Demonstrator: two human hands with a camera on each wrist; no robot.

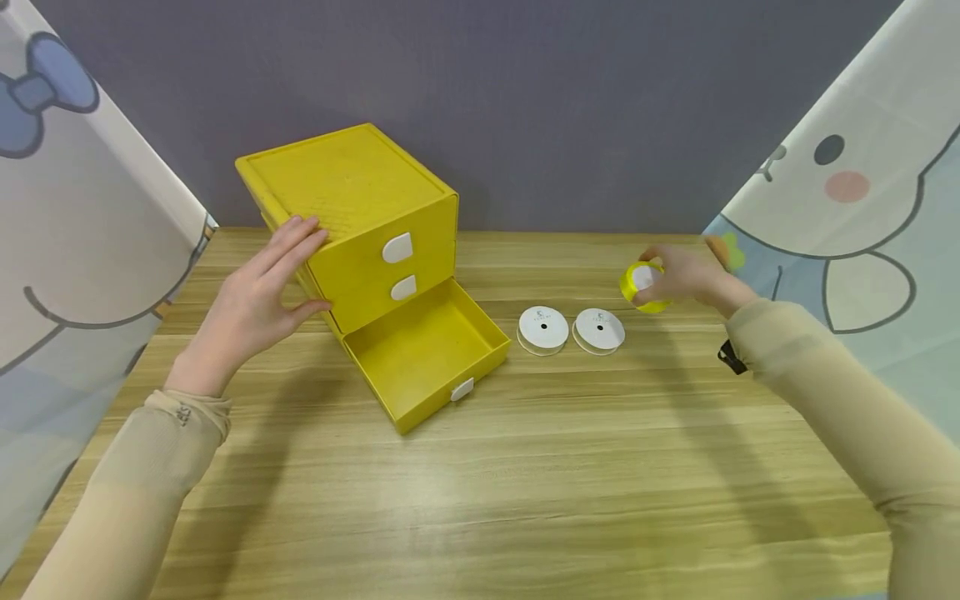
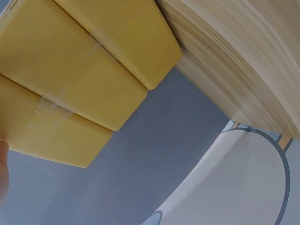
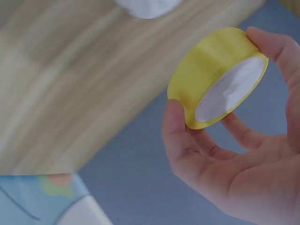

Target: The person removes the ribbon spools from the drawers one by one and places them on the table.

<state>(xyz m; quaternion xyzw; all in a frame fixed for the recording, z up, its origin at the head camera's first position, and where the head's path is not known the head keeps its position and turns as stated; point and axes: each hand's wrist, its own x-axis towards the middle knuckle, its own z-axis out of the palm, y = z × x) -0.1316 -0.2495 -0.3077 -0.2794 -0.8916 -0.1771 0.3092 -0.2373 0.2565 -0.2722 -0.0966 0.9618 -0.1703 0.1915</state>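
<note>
My right hand (image 1: 682,275) grips a yellow ribbon roll (image 3: 218,58) by its rim, thumb on one side and fingers on the other. In the right wrist view the roll is tilted, with its white end face showing. My left hand (image 1: 258,287) rests at the left edge of a yellow drawer box (image 1: 352,179), straight fingers on its top edge and thumb by the front. The bottom drawer (image 1: 416,354) is pulled out, its inner floor visible. The left wrist view shows the box's side (image 2: 70,70) and part of a finger.
Two white spools (image 1: 543,327) lie side by side on the wooden table (image 1: 525,500), right of the drawer. A grey wall (image 1: 585,117) stands behind, with printed cloths (image 1: 862,192) on both sides. A small black object (image 1: 731,357) shows beside the right sleeve.
</note>
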